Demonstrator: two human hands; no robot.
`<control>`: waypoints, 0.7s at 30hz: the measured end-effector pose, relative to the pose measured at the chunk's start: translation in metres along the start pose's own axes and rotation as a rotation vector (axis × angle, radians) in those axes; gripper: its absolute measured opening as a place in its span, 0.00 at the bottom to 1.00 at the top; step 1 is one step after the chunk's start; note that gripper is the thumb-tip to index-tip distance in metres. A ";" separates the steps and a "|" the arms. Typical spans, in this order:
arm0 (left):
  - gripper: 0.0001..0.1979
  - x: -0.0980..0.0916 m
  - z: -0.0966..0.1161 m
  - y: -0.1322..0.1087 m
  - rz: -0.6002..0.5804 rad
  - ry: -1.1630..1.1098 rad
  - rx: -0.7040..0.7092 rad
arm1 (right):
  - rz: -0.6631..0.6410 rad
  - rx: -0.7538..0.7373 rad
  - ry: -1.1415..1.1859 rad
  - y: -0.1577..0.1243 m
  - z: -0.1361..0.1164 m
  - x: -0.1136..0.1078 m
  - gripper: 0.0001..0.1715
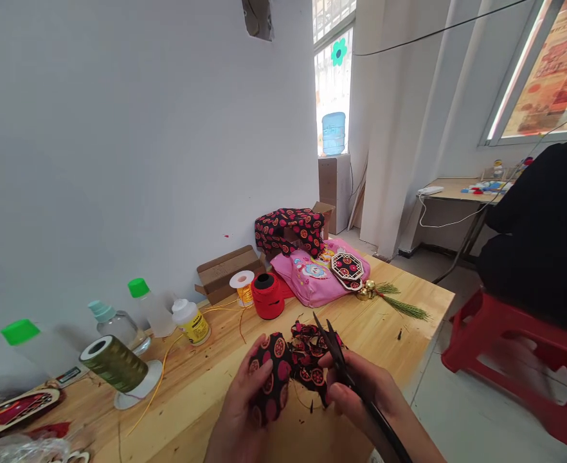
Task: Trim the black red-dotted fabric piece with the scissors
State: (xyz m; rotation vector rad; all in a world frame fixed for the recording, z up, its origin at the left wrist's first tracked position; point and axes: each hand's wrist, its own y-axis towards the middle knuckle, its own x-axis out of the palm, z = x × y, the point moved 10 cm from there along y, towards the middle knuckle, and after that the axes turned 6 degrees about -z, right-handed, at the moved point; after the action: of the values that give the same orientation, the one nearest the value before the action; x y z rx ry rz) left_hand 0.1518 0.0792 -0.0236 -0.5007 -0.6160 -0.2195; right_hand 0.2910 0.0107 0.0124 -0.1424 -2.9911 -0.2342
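My left hand (245, 399) is wrapped round a black fabric piece (276, 379) with a red and orange fruit print. In my right hand (370, 389) is a pair of dark scissors (341, 363), blades parted slightly and pointing up and away, with the handles toward the bottom edge. Behind and between the hands lies a heap of fabric scraps (307, 350) in the same print. The scissor tips stand over that heap, apart from the piece in my left hand. Whether the held piece is folded or backed with something stiff I cannot tell.
Beyond the scraps are a red thread spool (268, 297), a glue bottle (191, 320) and a pink bag (307, 276) carrying an octagonal ornament (346, 267) with a green tassel (404, 305). An olive thread cone (114, 365) stands left. A person (544, 238) sits on a red stool (510, 360) at right.
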 end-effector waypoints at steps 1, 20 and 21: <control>0.24 0.000 0.004 0.000 0.017 0.069 0.045 | 0.032 0.004 -0.020 -0.001 0.000 -0.004 0.24; 0.10 0.027 0.033 -0.013 -0.098 0.848 0.279 | -0.055 -0.014 -0.089 0.005 0.003 0.013 0.18; 0.09 0.027 0.031 -0.013 -0.095 0.873 0.277 | -0.059 -0.015 -0.108 0.004 0.002 0.013 0.19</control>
State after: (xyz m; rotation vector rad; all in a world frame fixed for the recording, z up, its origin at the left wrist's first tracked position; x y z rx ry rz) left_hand 0.1534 0.0828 0.0195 -0.0740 0.1867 -0.4039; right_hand 0.2779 0.0164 0.0135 -0.0713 -3.1048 -0.2634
